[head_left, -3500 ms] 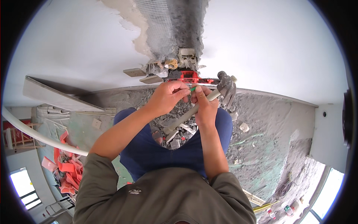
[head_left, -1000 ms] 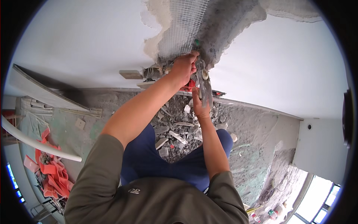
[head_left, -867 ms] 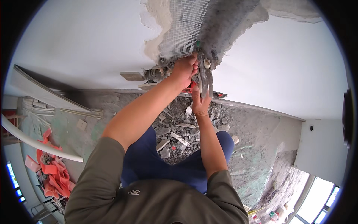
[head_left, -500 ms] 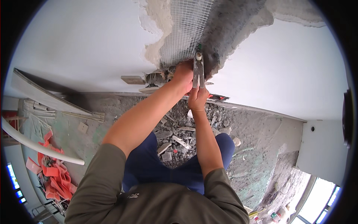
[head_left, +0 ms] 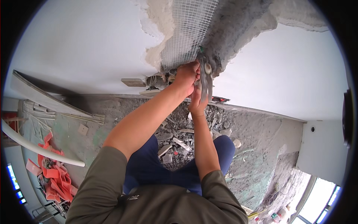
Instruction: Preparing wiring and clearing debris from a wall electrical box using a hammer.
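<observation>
Upper centre of frame: a vertical chase cut into the white wall (head_left: 93,48) holds a sheet of white wire mesh (head_left: 188,31) on its left side and rough grey mortar (head_left: 238,26) on its right; crumbled plaster edges the mesh on the left

Left hand (head_left: 185,76) raised to the foot of the mesh, fingers curled shut around the upper part of a grey, dust-caked hand tool (head_left: 205,80). Right hand (head_left: 197,104) just below it, closed on the tool's lower end. Tool stands roughly upright, its top touching the seam where mesh meets mortar. Which kind of tool: cannot tell, too caked

Just left of the hands, at the wall's base: a small opening with cable ends (head_left: 156,80) and a flat offcut (head_left: 132,82) beside it

Below the hands, centre frame: heap of grey rubble (head_left: 179,138) on the concrete floor (head_left: 261,149), lying between the person's knees in blue trousers (head_left: 149,168). A small red item (head_left: 220,99) lies along the wall foot, right of the hands

Left edge: long white boards (head_left: 44,99), a curved white pipe (head_left: 41,149), red scraps (head_left: 56,179) piled lower left
</observation>
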